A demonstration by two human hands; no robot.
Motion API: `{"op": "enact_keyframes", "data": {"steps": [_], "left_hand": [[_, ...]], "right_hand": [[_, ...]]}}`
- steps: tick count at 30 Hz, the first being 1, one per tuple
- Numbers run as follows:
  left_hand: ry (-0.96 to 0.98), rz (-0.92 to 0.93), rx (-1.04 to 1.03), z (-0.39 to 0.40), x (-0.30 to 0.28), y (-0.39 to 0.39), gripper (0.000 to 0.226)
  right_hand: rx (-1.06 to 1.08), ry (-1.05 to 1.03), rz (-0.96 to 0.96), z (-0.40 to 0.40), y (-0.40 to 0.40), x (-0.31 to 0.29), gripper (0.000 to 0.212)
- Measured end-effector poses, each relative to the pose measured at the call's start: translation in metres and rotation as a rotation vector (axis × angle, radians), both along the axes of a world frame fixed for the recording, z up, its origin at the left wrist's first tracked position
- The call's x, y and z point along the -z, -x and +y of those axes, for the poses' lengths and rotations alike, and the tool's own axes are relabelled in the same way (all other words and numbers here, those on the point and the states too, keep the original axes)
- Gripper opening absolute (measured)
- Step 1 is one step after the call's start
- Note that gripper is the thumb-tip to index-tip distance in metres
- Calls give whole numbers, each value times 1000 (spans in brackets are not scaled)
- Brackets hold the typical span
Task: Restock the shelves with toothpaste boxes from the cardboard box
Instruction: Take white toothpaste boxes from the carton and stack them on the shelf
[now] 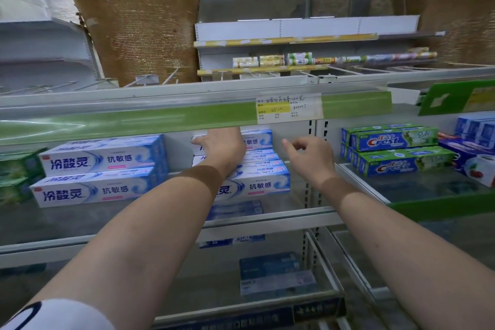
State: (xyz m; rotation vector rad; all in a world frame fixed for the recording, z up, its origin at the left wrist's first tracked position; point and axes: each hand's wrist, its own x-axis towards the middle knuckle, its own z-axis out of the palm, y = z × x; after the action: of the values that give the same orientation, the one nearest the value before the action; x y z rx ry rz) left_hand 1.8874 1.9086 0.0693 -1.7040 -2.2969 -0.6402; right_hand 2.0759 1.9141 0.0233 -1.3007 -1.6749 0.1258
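Observation:
Blue-and-white toothpaste boxes [257, 179] are stacked in the middle of the glass shelf [267, 218]. My left hand [222, 146] reaches deep into the shelf and lies on the upper boxes of that stack, fingers stretched toward the left. My right hand [308, 155] hovers just to the right of the stack with loosely curled fingers, holding nothing. A second pile of the same boxes [101, 169] stands to the left. The cardboard box is out of view.
Green Crest boxes [393, 150] fill the neighbouring shelf on the right, beside red-and-blue boxes [466, 153]. A green price rail with a paper tag [289, 108] overhangs the shelf. Green boxes [16, 174] sit at the far left. More blue boxes [270, 273] lie on the lower shelf.

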Motion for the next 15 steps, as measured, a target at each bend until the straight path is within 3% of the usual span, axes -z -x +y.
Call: {"op": "enact_keyframes", "data": {"steps": [8,12,15], "left_hand": [[-11,-16,9,-22,-4,1,11],[-36,1,-13,-43,-9,-2,25],[-70,-10,-29,-64,-8,-4,32]], "right_hand": [[-27,42,-3,-18,1,-10,35],[-38,55,-56,-31,3,-13,33],[-103,-80,-143,-44,4,-7,35]]}}
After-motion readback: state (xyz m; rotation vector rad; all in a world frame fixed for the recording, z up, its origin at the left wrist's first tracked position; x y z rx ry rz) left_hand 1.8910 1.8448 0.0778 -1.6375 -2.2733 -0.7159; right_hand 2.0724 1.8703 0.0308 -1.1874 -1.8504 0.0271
